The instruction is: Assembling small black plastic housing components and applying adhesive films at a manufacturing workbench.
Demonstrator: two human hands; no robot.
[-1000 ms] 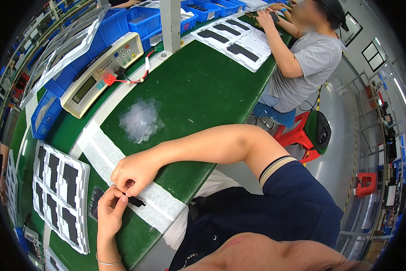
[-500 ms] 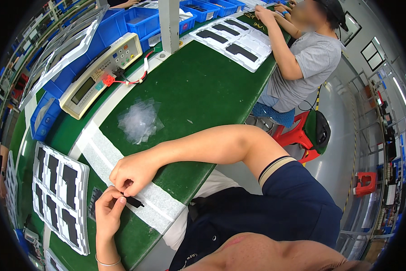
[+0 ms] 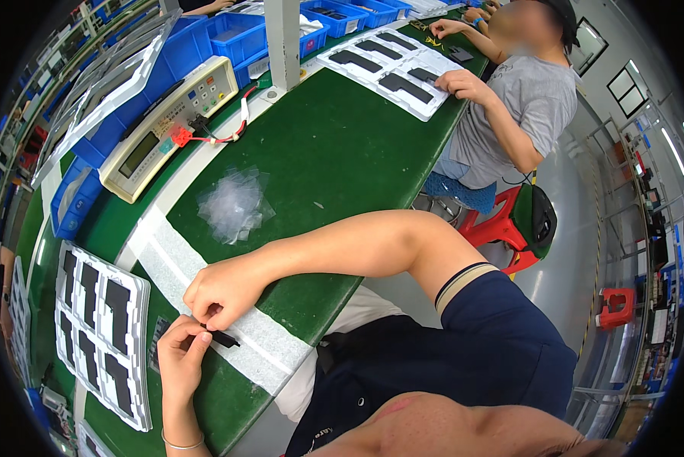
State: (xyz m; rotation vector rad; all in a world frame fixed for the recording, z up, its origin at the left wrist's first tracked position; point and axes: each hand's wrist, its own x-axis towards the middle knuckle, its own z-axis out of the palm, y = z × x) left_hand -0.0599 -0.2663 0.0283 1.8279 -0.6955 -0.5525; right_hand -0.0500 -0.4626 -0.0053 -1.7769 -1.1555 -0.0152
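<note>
My left hand [image 3: 180, 354] is closed, with thumb and forefinger pinching one end of a small flat black part [image 3: 225, 340]. The part's free end points toward my body, over a white cloth strip [image 3: 270, 349] on the green table. My right hand [image 3: 224, 293] is curled in a pinch right above my left fingertips, at the same end of the part. What lies between the right fingertips is hidden. Left of my hands stands a stack of white trays [image 3: 142, 327], the top one bearing several black L-shaped pieces [image 3: 116, 308]. A dark patterned piece [image 3: 158, 343] lies partly behind my left hand.
A loose pile of clear film sheets [image 3: 235, 206] lies beyond my hands. A beige meter [image 3: 167, 129] with red leads stands at the far left, near blue bins [image 3: 235, 34] and a white post [image 3: 282, 46]. A co-worker [image 3: 521, 107] sits by another white tray [image 3: 426, 107].
My hands and the black part hold almost the same pose. The co-worker's hands have moved apart, one reaching to the near edge of the white tray with a dark piece at its fingers.
</note>
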